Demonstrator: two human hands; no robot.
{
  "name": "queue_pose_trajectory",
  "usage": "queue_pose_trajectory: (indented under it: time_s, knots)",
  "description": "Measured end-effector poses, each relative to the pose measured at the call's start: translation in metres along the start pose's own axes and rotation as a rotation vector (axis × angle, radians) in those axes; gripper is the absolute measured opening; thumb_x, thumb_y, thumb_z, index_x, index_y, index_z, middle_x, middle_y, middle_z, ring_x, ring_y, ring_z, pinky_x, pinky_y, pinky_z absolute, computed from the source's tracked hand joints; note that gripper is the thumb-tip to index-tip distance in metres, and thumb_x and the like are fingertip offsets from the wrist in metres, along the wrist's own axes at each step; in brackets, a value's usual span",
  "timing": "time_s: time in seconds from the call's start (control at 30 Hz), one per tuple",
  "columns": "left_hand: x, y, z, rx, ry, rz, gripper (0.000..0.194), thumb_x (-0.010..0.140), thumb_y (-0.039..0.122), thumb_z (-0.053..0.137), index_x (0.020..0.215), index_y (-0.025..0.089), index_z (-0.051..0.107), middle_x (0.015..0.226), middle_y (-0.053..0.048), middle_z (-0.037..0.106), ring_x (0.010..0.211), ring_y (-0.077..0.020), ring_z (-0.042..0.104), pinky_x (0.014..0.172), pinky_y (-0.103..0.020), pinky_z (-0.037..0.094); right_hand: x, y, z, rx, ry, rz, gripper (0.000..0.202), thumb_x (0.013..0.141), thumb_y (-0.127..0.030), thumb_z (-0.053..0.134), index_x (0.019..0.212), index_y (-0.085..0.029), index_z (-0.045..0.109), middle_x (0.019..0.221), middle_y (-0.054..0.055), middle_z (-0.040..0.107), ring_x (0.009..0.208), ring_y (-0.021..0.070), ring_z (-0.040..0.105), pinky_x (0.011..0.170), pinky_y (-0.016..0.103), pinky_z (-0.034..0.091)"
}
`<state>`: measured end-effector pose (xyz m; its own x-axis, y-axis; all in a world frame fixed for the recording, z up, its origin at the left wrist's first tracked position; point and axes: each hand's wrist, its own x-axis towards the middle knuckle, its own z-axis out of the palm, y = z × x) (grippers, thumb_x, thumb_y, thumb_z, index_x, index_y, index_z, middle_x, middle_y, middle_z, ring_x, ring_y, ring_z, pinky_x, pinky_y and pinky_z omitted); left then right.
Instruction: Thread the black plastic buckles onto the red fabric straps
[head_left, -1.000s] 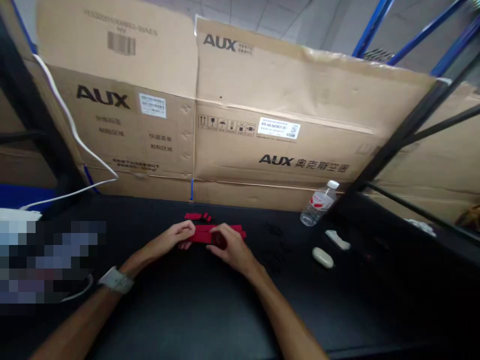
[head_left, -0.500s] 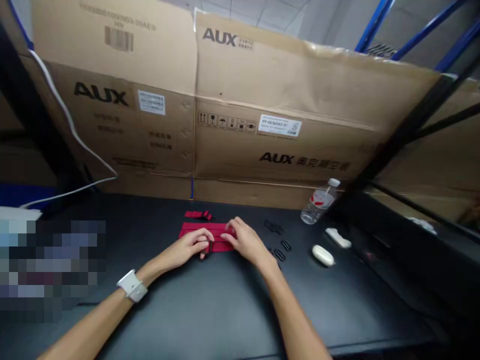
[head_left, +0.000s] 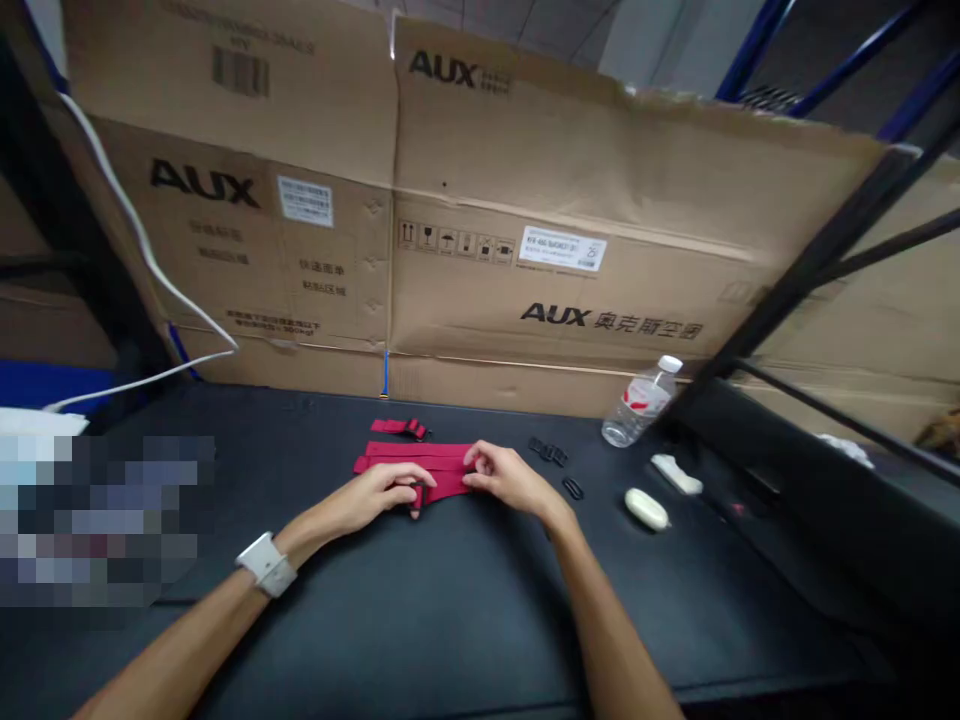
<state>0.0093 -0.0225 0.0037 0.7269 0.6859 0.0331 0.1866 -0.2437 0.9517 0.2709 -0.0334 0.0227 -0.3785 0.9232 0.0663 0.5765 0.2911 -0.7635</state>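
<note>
Red webbing straps (head_left: 409, 450) lie side by side on the dark tabletop, just beyond my hands. My left hand (head_left: 375, 490) is closed, its thumb and fingers gripping a black slide buckle (head_left: 418, 497) through which a red strap (head_left: 448, 484) seems to pass. Farther along that strap, my right hand (head_left: 514, 480) pinches it with thumb and fingertips. Behind them rests a shorter red strap (head_left: 397, 427) fitted with black hardware. Several black buckles (head_left: 547, 452) and a black oval slider (head_left: 573, 488) sit to the right of my right hand.
At the back right stands a plastic bottle (head_left: 641, 402), tilted in view. In front of it are a white oval case (head_left: 646, 510) and a small white object (head_left: 676, 474). Cardboard panels (head_left: 465, 300) wall off the back. A white cable (head_left: 142, 385) runs at the left.
My right hand has moved a little to the right, drawing the strap out between my hands. My left hand stays nearly in place with the buckle.
</note>
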Motion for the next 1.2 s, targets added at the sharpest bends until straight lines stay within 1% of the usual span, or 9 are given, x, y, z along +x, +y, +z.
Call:
queue_pose_trajectory:
  time_s: [0.13, 0.23, 0.4, 0.53, 0.6, 0.73, 0.83, 1.07, 1.2]
  knots:
    - [-0.002, 0.003, -0.003, 0.018, -0.042, 0.015, 0.031, 0.091, 0.03, 0.046, 0.116, 0.019, 0.06, 0.092, -0.006, 0.068, 0.076, -0.017, 0.054, 0.062, -0.024, 0.035, 0.004, -0.006, 0.004, 0.233, 0.078, -0.025, 0.021, 0.08, -0.035, 0.063, 0.089, -0.017, 0.059, 0.07, -0.004, 0.051, 0.062, 0.0096, 0.046, 0.058, 0.022, 0.038]
    - [-0.002, 0.002, -0.004, 0.012, -0.046, 0.027, 0.029, 0.091, 0.029, 0.045, 0.114, 0.018, 0.059, 0.091, -0.006, 0.067, 0.073, -0.0158, 0.052, 0.062, -0.024, 0.035, 0.007, -0.014, 0.014, 0.405, 0.119, -0.032, 0.024, 0.079, -0.038, 0.064, 0.09, -0.017, 0.057, 0.077, -0.002, 0.054, 0.066, 0.01, 0.049, 0.061, 0.023, 0.04]
    - [0.001, -0.005, -0.003, -0.051, -0.014, -0.001, 0.022, 0.091, 0.033, 0.046, 0.103, 0.017, 0.054, 0.077, -0.003, 0.066, 0.061, -0.0123, 0.046, 0.06, -0.023, 0.034, 0.009, -0.026, 0.03, 0.556, -0.006, -0.037, 0.027, 0.083, -0.043, 0.06, 0.089, -0.017, 0.057, 0.073, -0.001, 0.056, 0.063, 0.0104, 0.051, 0.061, 0.024, 0.042]
    - [0.002, -0.006, -0.002, -0.074, 0.021, -0.009, 0.02, 0.089, 0.034, 0.047, 0.097, 0.017, 0.052, 0.073, 0.0, 0.062, 0.061, -0.0122, 0.047, 0.06, -0.023, 0.035, 0.009, -0.028, 0.039, 0.659, -0.066, -0.084, 0.027, 0.08, -0.041, 0.065, 0.092, -0.018, 0.058, 0.085, 0.001, 0.059, 0.076, 0.0128, 0.057, 0.074, 0.028, 0.046]
    - [0.003, -0.006, -0.001, -0.072, 0.036, -0.004, 0.017, 0.088, 0.033, 0.048, 0.094, 0.018, 0.052, 0.073, 0.0, 0.061, 0.062, -0.0123, 0.049, 0.06, -0.023, 0.036, 0.011, -0.027, 0.043, 0.699, -0.063, -0.091, 0.028, 0.078, -0.038, 0.068, 0.096, -0.019, 0.057, 0.088, 0.001, 0.059, 0.08, 0.0132, 0.058, 0.078, 0.029, 0.046]
    - [0.003, -0.008, -0.001, -0.049, 0.038, -0.001, 0.013, 0.088, 0.029, 0.046, 0.091, 0.017, 0.051, 0.071, 0.001, 0.06, 0.061, -0.0117, 0.046, 0.059, -0.022, 0.035, 0.014, -0.021, 0.05, 0.653, 0.03, -0.061, 0.024, 0.078, -0.035, 0.068, 0.088, -0.018, 0.056, 0.076, -0.001, 0.057, 0.067, 0.0109, 0.055, 0.065, 0.024, 0.045]
    - [0.004, -0.009, -0.001, -0.043, 0.034, 0.002, 0.012, 0.087, 0.028, 0.045, 0.089, 0.017, 0.051, 0.069, 0.001, 0.06, 0.06, -0.0119, 0.045, 0.058, -0.022, 0.035, 0.015, -0.018, 0.052, 0.603, 0.027, -0.053, 0.021, 0.077, -0.033, 0.068, 0.082, -0.017, 0.056, 0.073, -0.002, 0.056, 0.062, 0.0096, 0.052, 0.06, 0.023, 0.042]
    - [0.004, -0.006, 0.002, 0.008, 0.031, -0.025, 0.013, 0.086, 0.028, 0.045, 0.084, 0.017, 0.053, 0.064, 0.002, 0.058, 0.058, -0.0125, 0.046, 0.058, -0.023, 0.033, 0.013, -0.02, 0.056, 0.535, -0.025, -0.095, 0.018, 0.079, -0.031, 0.067, 0.079, -0.016, 0.057, 0.072, -0.001, 0.058, 0.064, 0.0111, 0.053, 0.064, 0.024, 0.043]
    - [0.005, -0.007, 0.002, 0.049, 0.044, -0.006, 0.018, 0.087, 0.03, 0.045, 0.088, 0.016, 0.057, 0.065, 0.002, 0.057, 0.06, -0.0126, 0.048, 0.058, -0.023, 0.033, 0.013, -0.024, 0.063, 0.499, 0.055, -0.159, 0.013, 0.084, -0.029, 0.061, 0.091, -0.018, 0.057, 0.078, -0.001, 0.058, 0.068, 0.0118, 0.055, 0.068, 0.025, 0.045]
